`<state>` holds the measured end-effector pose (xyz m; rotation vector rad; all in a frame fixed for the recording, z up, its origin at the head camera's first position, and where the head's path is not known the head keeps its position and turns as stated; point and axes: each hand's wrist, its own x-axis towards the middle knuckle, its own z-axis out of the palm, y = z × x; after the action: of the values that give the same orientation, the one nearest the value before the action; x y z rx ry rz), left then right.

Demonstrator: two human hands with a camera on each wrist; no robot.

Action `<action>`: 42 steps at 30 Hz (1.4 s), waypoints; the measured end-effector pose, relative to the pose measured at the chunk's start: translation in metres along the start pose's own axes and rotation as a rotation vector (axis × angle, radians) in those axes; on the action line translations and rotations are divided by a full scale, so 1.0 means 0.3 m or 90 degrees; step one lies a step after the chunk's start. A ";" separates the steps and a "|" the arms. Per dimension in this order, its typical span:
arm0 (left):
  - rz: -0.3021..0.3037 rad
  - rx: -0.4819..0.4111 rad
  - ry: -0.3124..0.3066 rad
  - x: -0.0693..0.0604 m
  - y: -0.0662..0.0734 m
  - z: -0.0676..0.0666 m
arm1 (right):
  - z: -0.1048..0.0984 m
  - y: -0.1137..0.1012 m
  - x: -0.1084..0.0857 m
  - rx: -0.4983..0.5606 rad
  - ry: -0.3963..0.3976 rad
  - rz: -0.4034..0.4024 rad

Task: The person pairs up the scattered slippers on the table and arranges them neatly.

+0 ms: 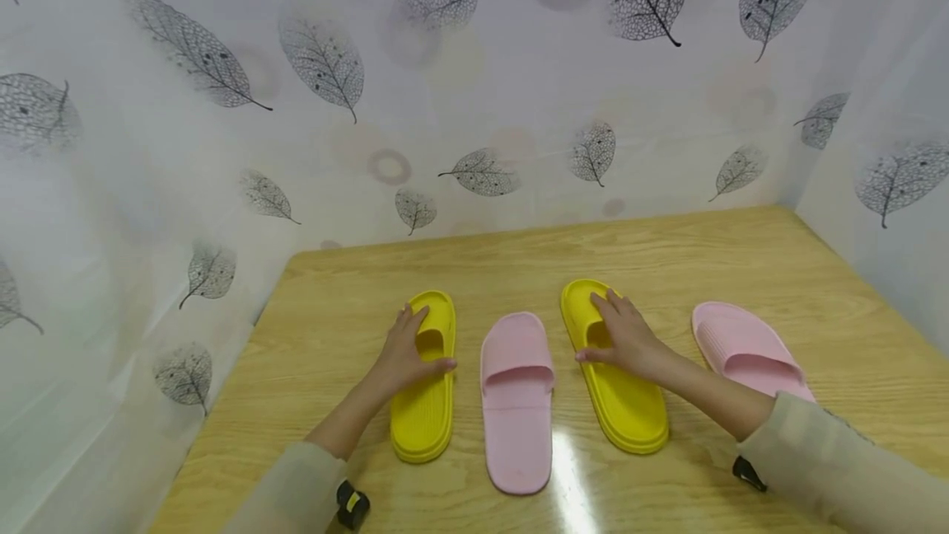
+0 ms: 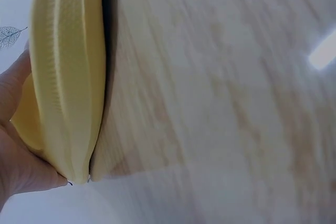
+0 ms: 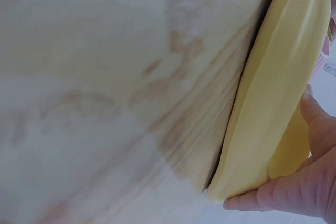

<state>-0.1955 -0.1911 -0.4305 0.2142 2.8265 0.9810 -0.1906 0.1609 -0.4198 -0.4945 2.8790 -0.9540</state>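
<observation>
Two yellow slippers lie sole-down on the wooden table in the head view. Over the strap of the left yellow slipper (image 1: 421, 428) my left hand (image 1: 400, 358) spreads, its thumb at the right edge and fingers at the left. My right hand (image 1: 630, 340) spans the right yellow slipper (image 1: 632, 417), thumb on its left side and fingers on the strap. The left wrist view shows the yellow slipper's side (image 2: 68, 77) with the left hand (image 2: 21, 163) gripping it. Likewise, the right hand (image 3: 299, 190) grips the other yellow slipper (image 3: 273, 87) in the right wrist view.
A pink slipper (image 1: 517, 447) lies between the yellow ones. Another pink slipper (image 1: 749, 344) sits at the right, partly hidden by my right forearm. Leaf-patterned white sheeting (image 1: 511, 105) rises behind and beside the wooden table (image 1: 334, 295).
</observation>
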 end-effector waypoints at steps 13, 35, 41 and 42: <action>0.003 0.008 0.001 0.028 0.009 0.000 | 0.000 -0.001 0.023 -0.016 0.016 -0.020; 0.058 0.016 0.018 0.106 0.015 0.004 | -0.009 0.003 0.074 -0.006 0.000 -0.012; 0.056 0.014 0.023 0.117 0.017 0.009 | -0.015 0.006 0.092 0.001 -0.018 -0.005; 0.057 0.013 0.023 0.118 0.018 0.009 | -0.016 0.006 0.094 0.002 -0.023 -0.003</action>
<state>-0.2293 -0.1790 -0.4322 0.3315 2.8843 0.9828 -0.2185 0.1559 -0.4160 -0.5124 2.8446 -0.9409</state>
